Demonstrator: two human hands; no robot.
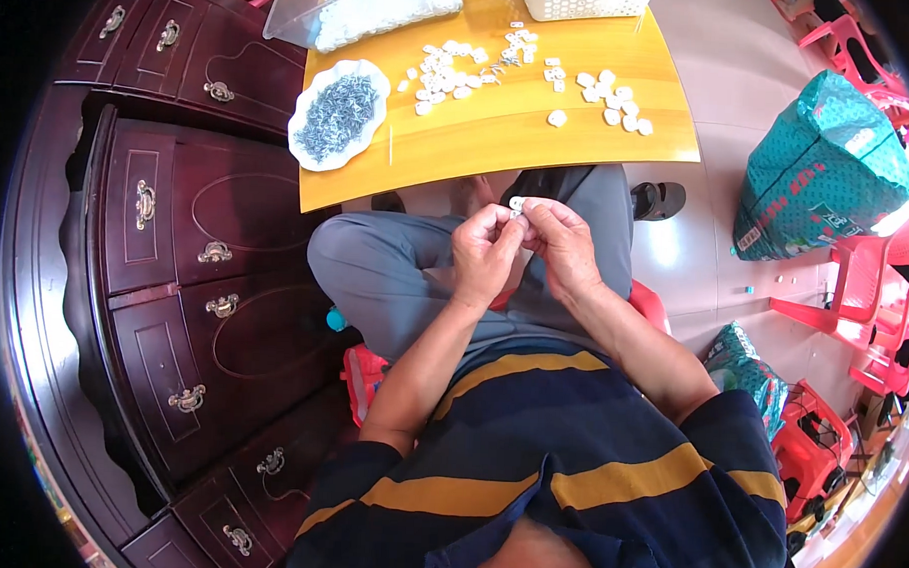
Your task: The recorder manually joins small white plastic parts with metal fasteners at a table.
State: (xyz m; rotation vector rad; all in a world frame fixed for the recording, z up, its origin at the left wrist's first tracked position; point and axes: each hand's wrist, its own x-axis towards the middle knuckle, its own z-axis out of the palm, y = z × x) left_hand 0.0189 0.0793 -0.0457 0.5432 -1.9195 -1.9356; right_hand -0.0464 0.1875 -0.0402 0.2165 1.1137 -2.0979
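Observation:
Above my lap, just off the table's near edge, my left hand [486,247] and my right hand [564,243] meet fingertip to fingertip. Between them they pinch a small white plastic piece [516,202] with dark spots that look like holes. Fingers of both hands are closed on it and partly cover it. On the yellow table [479,145] ahead lies a scalloped white dish [379,88] heaped with grey metal screws or nails [337,118]. Loose white plastic pieces [444,75] are spread over the middle, with another group of rounded white pieces [621,102] to the right.
A clear bin [288,23] of white pieces and a perforated white basket [584,2] stand at the table's far side. Dark wooden drawers [207,205] rise at left. A large teal bag [819,167] and red plastic chairs [875,284] are on the right.

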